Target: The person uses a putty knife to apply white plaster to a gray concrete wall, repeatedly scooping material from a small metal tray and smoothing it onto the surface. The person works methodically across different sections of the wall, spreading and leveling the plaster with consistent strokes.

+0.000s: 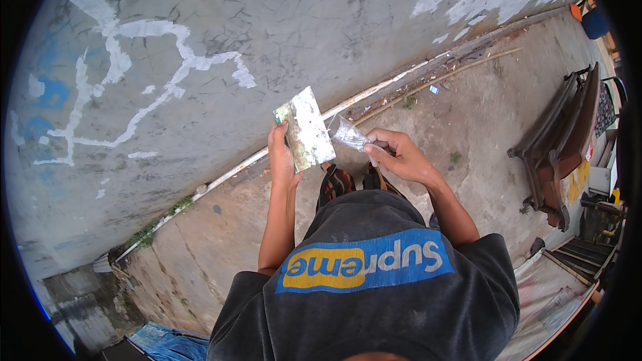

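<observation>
My left hand grips the lower left edge of a flat rectangular plate, thumb along its side. The plate is tilted, silvery white and blotchy, with a little green at its left edge. To its right, my right hand pinches the narrow end of a small, shiny, clear plastic piece. This piece looks crumpled and fans out toward the plate; a small gap seems to separate them. Ahead stands a grey cracked wall with branching white patches on its left part.
A white pipe runs along the wall's foot, beside a long thin pole. My feet are on the concrete floor. A dark wooden bench stands at the right. Blue cloth lies at the lower left.
</observation>
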### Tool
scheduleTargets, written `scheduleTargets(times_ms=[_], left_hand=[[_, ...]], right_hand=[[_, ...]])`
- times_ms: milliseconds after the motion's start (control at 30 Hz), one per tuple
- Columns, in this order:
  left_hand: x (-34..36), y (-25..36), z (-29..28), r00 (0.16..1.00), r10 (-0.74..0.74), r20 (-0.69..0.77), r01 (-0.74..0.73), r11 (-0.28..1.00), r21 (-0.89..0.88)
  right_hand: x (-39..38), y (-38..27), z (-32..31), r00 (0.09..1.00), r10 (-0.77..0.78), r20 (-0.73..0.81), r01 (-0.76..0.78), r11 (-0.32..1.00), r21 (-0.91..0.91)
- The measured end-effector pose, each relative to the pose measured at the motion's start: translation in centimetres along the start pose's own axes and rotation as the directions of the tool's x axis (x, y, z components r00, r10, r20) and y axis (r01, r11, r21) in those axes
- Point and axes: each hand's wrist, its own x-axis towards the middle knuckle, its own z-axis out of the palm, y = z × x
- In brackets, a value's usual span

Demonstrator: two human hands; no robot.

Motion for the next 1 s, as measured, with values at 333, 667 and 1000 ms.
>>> scheduleTargets(times_ms=[333,667,1000], left_hand=[[0.7,0.0,-0.6,0.996,-0.015,0.083,0.007,0.995,0.102],[1.0,-2.6,-1.5,0.958,-0.277,0.075,0.277,0.961,0.012],[0.9,-1.9,-1.5,0.981,-0.180,0.076,0.153,0.950,0.273]], right_hand=[[-1.0,-3.6,-1.6,0.953,-0.279,-0.120,0.133,0.739,-0.660],[-0.2,-5.3,-1.9,0.843,-0.535,0.054,0.362,0.490,-0.793],[1.9,-5.8,-5.3,0.930,-0.303,-0.209,0.063,0.690,-0.721]])
